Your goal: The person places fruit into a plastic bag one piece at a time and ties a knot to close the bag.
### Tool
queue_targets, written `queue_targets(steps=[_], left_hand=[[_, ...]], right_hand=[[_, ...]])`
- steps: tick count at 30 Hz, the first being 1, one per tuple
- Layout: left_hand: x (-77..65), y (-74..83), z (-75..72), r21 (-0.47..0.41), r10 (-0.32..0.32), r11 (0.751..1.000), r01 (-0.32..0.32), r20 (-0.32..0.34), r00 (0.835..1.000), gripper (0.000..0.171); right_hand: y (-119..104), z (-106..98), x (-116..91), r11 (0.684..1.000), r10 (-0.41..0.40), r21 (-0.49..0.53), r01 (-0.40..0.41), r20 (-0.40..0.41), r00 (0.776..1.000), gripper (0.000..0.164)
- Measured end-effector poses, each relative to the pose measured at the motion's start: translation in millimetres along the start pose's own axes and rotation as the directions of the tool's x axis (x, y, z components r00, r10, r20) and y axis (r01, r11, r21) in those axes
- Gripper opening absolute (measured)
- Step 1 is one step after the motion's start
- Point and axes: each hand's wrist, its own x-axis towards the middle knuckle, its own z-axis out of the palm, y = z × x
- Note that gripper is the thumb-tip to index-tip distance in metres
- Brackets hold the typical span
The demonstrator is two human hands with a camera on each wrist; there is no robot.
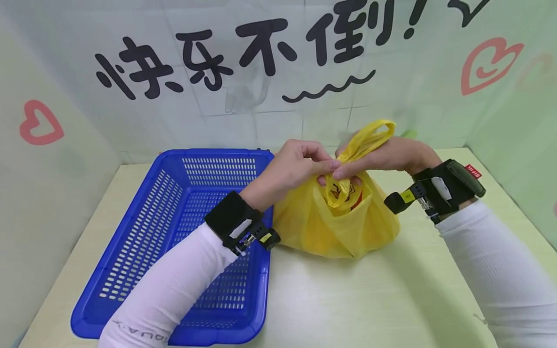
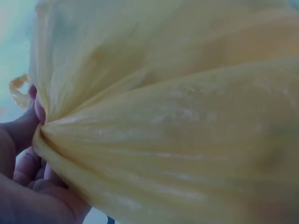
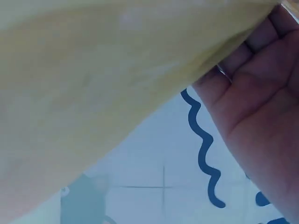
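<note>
A full yellow plastic bag [image 1: 335, 232] stands on the table, its top gathered up between both hands. My left hand [image 1: 300, 164] pinches the gathered plastic at the bag's neck with thumb and fingers. Right beside it, my right hand [image 1: 378, 157] grips the twisted handles [image 1: 370, 137], and a loop sticks up above the fingers. Something orange shows through the thin plastic, and a printed patch lies at the opening; the rest of the contents is hidden. In the left wrist view, folds of the bag [image 2: 163, 140] fan out from the pinched spot.
A blue plastic basket [image 1: 256, 309] with slotted walls stands on the table left of the bag, under my left forearm. Behind the table [image 1: 339, 304] rises a wall covering [image 1: 174, 121] with large black characters; side panels with red hearts flank it.
</note>
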Motion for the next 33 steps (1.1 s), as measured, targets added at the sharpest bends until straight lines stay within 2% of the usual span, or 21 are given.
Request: queue_targets(steps=[1,4,6,8,9,10,13,15,17,21,24,26,28,30,32,33], left_hand=[[0.4,-0.3,-0.8,-0.006,-0.008,1.0,0.008,0.009,1.0,0.014],[1.8,-1.4,-3.5,-0.022,-0.01,1.0,0.011,0.026,1.0,0.013],[2.4,-2.4,-5.7,-0.02,-0.01,1.0,0.011,0.032,0.999,0.014],[2.9,-3.4,-7.9,-0.015,-0.006,1.0,0.007,0.039,0.999,0.014],[2.9,-4.2,-9.1,-0.012,-0.001,1.0,0.002,0.046,0.999,0.015],[2.8,-4.5,-10.2,-0.007,0.0,1.0,0.0,0.051,0.999,0.016],[3.4,-5.8,-12.7,-0.005,0.009,1.0,-0.009,0.059,0.998,0.024],[3.6,-6.2,-13.4,-0.008,0.013,1.0,-0.012,0.051,0.999,0.03],[4.4,-6.7,-13.0,-0.018,0.011,1.0,-0.01,0.024,1.0,0.035],[5.7,-7.7,-11.0,0.01,-0.003,1.0,0.004,-0.068,0.998,0.036],[6.2,-8.9,-10.3,0.079,-0.04,0.996,0.05,-0.121,0.992,0.033],[6.3,-9.8,-10.4,0.116,-0.073,0.989,0.088,-0.131,0.989,0.033],[6.0,-10.4,-10.5,0.137,-0.1,0.984,0.117,-0.123,0.987,0.033],[5.3,-10.4,-10.5,0.152,-0.123,0.978,0.14,-0.119,0.985,0.035],[5.0,-10.6,-10.5,0.16,-0.134,0.975,0.152,-0.115,0.984,0.037],[4.8,-10.8,-10.4,0.164,-0.141,0.974,0.158,-0.112,0.984,0.038]], right_hand=[[-2.5,-0.8,-0.4,1.0,0.016,-0.019,-0.016,-0.001,1.0,0.02],[-7.9,0.6,-0.3,0.997,-0.04,-0.068,0.039,-0.016,0.999,0.02],[-9.2,3.5,-0.8,0.987,-0.117,-0.114,0.111,-0.052,0.992,0.021],[-8.2,7.6,-0.9,0.954,-0.249,-0.196,0.228,-0.093,0.964,0.025],[-7.0,10.0,-0.8,0.925,-0.322,-0.25,0.286,-0.117,0.939,0.028],[-5.7,12.5,-0.6,0.886,-0.399,-0.312,0.342,-0.14,0.906,0.03],[-0.7,20.7,0.2,0.747,-0.595,-0.494,0.446,-0.196,0.779,0.029],[2.4,27.2,-0.5,0.671,-0.672,-0.593,0.444,-0.235,0.702,0.035],[5.0,33.2,-1.7,0.614,-0.717,-0.676,0.407,-0.264,0.645,0.044],[10.5,41.8,-4.6,0.513,-0.787,-0.786,0.345,-0.271,0.555,0.047],[16.6,45.7,-5.2,0.395,-0.842,-0.874,0.282,-0.223,0.491,0.043],[21.3,47.7,-4.4,0.313,-0.877,-0.924,0.221,-0.191,0.442,0.041],[25.7,49.8,-2.5,0.251,-0.903,-0.956,0.151,-0.176,0.393,0.037],[29.7,51.7,0.6,0.22,-0.923,-0.97,0.105,-0.172,0.345,0.032],[32.5,53.5,4.1,0.205,-0.938,-0.976,0.073,-0.174,0.3,0.029],[33.8,54.2,5.5,0.201,-0.942,-0.978,0.058,-0.177,0.285,0.028]])
